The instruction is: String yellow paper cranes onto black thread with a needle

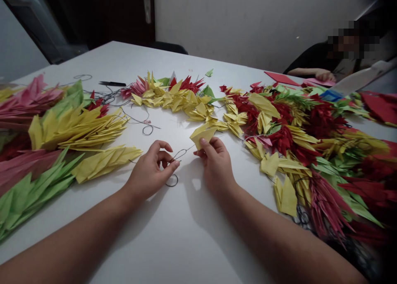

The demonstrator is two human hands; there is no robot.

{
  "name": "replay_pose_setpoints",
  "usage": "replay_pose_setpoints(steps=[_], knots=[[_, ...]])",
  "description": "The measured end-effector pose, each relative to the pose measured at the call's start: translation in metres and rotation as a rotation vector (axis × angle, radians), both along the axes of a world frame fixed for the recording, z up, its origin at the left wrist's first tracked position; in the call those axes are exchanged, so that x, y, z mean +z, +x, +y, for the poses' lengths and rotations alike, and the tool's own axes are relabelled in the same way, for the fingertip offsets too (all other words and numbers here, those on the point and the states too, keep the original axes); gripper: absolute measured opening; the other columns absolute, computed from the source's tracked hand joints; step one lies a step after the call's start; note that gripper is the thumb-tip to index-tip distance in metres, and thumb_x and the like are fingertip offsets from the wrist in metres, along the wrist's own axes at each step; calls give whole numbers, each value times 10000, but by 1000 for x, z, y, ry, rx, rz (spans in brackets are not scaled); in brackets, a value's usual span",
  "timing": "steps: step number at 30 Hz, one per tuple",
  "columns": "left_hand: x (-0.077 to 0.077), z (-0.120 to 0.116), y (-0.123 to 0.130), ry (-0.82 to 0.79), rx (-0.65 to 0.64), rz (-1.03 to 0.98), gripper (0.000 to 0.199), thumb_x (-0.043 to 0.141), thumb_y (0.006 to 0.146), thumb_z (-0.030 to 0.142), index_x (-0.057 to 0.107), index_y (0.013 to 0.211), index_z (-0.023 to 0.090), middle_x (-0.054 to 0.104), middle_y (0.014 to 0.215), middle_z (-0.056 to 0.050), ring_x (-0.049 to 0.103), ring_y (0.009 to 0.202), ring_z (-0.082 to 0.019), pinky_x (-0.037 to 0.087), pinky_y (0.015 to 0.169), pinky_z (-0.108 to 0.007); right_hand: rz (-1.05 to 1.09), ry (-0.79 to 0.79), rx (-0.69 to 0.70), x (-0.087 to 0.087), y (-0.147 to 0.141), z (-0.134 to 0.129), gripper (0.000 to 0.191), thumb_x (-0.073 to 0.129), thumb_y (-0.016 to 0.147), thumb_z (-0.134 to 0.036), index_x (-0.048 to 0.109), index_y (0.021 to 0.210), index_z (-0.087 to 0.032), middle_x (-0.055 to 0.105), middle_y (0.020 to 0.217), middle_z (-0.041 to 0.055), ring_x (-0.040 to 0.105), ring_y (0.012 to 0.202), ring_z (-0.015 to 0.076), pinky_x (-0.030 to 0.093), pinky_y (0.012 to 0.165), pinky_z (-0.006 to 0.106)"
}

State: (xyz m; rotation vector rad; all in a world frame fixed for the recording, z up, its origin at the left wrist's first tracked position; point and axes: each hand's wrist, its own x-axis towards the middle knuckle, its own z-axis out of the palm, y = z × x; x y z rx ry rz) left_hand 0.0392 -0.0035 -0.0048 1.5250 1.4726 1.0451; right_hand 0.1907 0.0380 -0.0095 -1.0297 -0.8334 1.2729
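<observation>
Between the thumb and fingers of my right hand [217, 162] is a folded yellow paper piece [201, 135], held a little above the white table [155, 242]. My left hand [155, 166] pinches a dark string [180, 153], which loops in the gap between my hands and runs toward the yellow piece. A small curl of the string hangs below my left fingertips. Left of that hand lies a stack of yellow folded paper [107, 162], with string coming from its end. Beyond my right hand, a garland of yellow folded pieces [186, 104] curves across the table.
Pink, yellow and green folded-paper strands [37, 184] cover the left side. A dense multicoloured pile [297, 139] with tangled dark strings fills the right. Black tweezers [112, 84] lie at the back left. Another person's hand [325, 75] rests by pink paper at the far right.
</observation>
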Motion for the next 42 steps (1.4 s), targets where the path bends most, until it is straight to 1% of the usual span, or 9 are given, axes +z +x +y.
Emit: replay_pose_setpoints(steps=[4,8,12,15,19,24,29,33,42], knots=[[3,0,0,20,20,41,276,616,737,346,436,912,231,625,653,50,509,579,-124,368,589,-264,-1,15,-50,-2,5,8,273,723,607,-371,559,748,-203,543,707,-52,417,562,68,454,621,264],[5,-1,0,56,21,8,250,595,760,336,431,917,232,619,655,51,558,627,-137,380,615,-272,-19,14,-70,-3,6,10,275,722,608,-374,559,756,-209,550,725,-50,418,572,71,450,625,262],[7,-4,1,94,-11,-61,204,554,781,310,436,926,231,620,649,45,619,697,-160,409,656,-288,-29,13,-56,-3,7,10,284,718,604,-382,554,761,-212,546,726,-50,431,589,77,448,626,264],[9,-6,1,66,-35,-67,220,557,762,316,443,931,233,620,652,40,629,709,-168,425,622,-275,-21,7,-62,-3,7,11,271,709,616,-378,547,759,-214,537,726,-50,435,588,79,451,634,274],[10,-6,1,18,-93,-11,227,553,753,317,450,939,237,636,657,30,614,685,-165,404,532,-239,-6,7,-70,-4,7,12,253,710,623,-362,551,755,-216,548,735,-43,444,594,82,447,630,276],[7,-4,1,-20,-212,103,171,518,788,298,449,930,234,659,658,32,574,566,-134,416,559,-255,5,11,-60,-4,6,12,268,724,608,-370,561,748,-209,550,733,-45,440,592,76,445,625,265],[4,-5,0,-24,-339,218,171,482,815,284,459,978,238,665,672,29,601,607,-150,386,547,-251,9,11,-56,-2,6,10,279,730,598,-370,558,742,-205,555,734,-46,437,593,76,443,628,267],[3,-5,0,7,-364,247,167,475,821,270,467,983,233,681,699,21,598,615,-144,383,557,-247,16,5,-54,-1,6,10,274,728,594,-362,558,738,-202,553,722,-49,434,582,72,442,618,264],[5,-4,1,-20,-378,302,158,467,823,263,483,977,230,682,707,32,611,636,-141,412,605,-252,-7,8,-36,-2,5,10,292,709,597,-384,553,758,-196,563,729,-56,448,584,65,448,616,253]])
